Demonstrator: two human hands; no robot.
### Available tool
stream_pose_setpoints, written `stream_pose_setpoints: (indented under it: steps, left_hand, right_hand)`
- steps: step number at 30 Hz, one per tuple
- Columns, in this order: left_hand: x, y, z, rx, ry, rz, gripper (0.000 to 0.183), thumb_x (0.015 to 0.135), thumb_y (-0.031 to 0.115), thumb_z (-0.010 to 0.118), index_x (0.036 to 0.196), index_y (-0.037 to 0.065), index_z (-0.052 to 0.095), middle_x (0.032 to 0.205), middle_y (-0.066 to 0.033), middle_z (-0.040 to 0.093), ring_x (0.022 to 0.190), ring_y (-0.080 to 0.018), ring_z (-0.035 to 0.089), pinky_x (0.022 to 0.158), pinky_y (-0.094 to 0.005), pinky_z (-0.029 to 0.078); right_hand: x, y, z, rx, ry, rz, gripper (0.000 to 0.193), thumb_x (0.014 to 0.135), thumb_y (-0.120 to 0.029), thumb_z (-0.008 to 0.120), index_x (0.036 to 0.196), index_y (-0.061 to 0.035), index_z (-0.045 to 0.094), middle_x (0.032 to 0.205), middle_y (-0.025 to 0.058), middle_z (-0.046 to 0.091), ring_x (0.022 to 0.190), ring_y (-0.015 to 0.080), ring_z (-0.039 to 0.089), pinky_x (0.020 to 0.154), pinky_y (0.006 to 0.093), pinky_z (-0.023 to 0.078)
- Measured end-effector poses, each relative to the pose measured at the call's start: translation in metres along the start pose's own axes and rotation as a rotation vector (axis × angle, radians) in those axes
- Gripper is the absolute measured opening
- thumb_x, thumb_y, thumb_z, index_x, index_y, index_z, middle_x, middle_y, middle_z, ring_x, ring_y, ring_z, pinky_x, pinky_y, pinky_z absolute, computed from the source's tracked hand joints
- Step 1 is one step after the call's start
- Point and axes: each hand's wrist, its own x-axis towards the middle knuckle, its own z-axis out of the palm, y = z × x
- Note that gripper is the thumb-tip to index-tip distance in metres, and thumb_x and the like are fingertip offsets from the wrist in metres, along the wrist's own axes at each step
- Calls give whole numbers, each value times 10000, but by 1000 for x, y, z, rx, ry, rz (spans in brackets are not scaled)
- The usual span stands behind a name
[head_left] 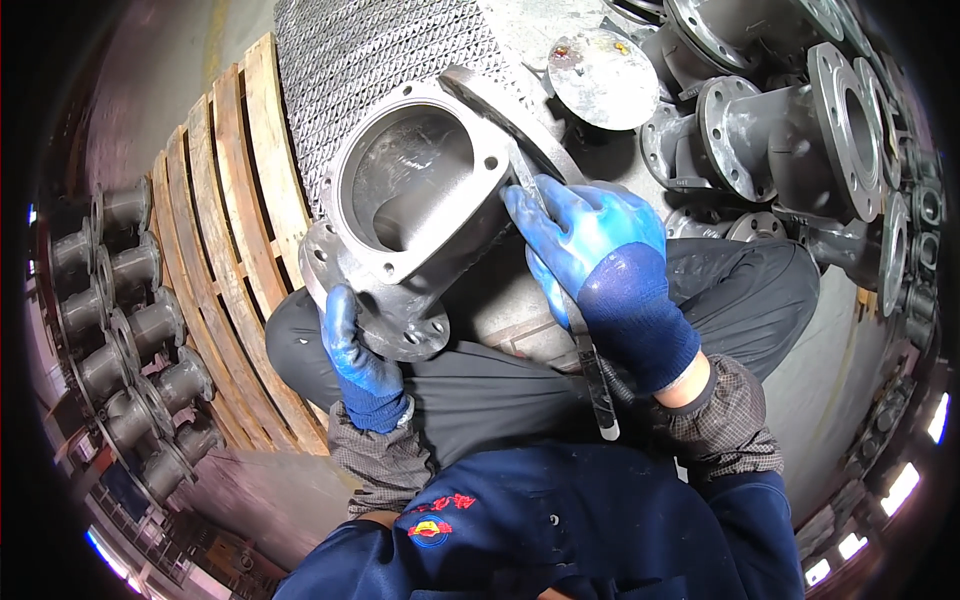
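Note:
A grey cast-metal valve body [455, 265] leans in front of my crossed legs, its wide round opening with a squarish bolt-holed rim facing up. My left hand [358, 350], in a blue coated glove, is closed round the edge of its lower-left round flange. My right hand [600, 240], gloved alike, grips a long flat metal bar [597, 385] that resembles a file or scraper. The bar's upper end lies at the right side of the rim, close to the large far flange [515, 120]. Its dark lower end sticks out below my palm toward my lap.
A wooden pallet [235, 185] lies to the left, and a patterned metal mesh [385, 45] spreads beyond the casting. A round metal-topped stand [603, 80] is at the far right of it. Flanged castings are stacked at right [760, 140] and left [130, 335].

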Motion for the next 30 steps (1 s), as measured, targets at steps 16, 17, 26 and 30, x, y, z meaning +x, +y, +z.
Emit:
stream_pose_setpoints:
  steps: [16, 17, 26, 30]
  left_hand:
    - [-9, -20, -33, 613, -153, 504, 403, 995, 64, 431, 1398, 86, 434, 1443, -126, 412, 1278, -263, 464, 1073, -424, 403]
    - [-8, -21, -34, 553, -159, 460, 402, 996, 62, 427, 1398, 80, 433, 1445, -124, 411, 1280, -263, 463, 1074, -424, 402]
    - [-14, -19, -31, 600, -34, 330, 407, 1008, 231, 448, 1377, 59, 450, 1405, -133, 450, 1241, -250, 490, 1065, -434, 410]
    - [-12, -21, -37, 636, -78, 319, 411, 991, 77, 441, 1401, 63, 422, 1422, -137, 429, 1265, -262, 474, 1065, -420, 407]
  right_hand:
    - [13, 11, -15, 575, 104, 166, 360, 778, 49, 629, 1128, -32, 652, 944, 147, 689, 811, 286, 668, 709, 342, 535]
    - [15, 14, -15, 575, 50, 173, 357, 781, 40, 632, 1130, -34, 652, 939, 142, 690, 814, 286, 668, 712, 344, 536]
    - [19, 37, -22, 602, 19, 41, 340, 787, -34, 641, 1126, -25, 658, 919, 123, 693, 831, 281, 667, 744, 360, 534]
    - [14, 34, -16, 643, 229, 23, 235, 770, -59, 658, 1004, -47, 678, 793, 118, 673, 727, 309, 646, 648, 370, 520]
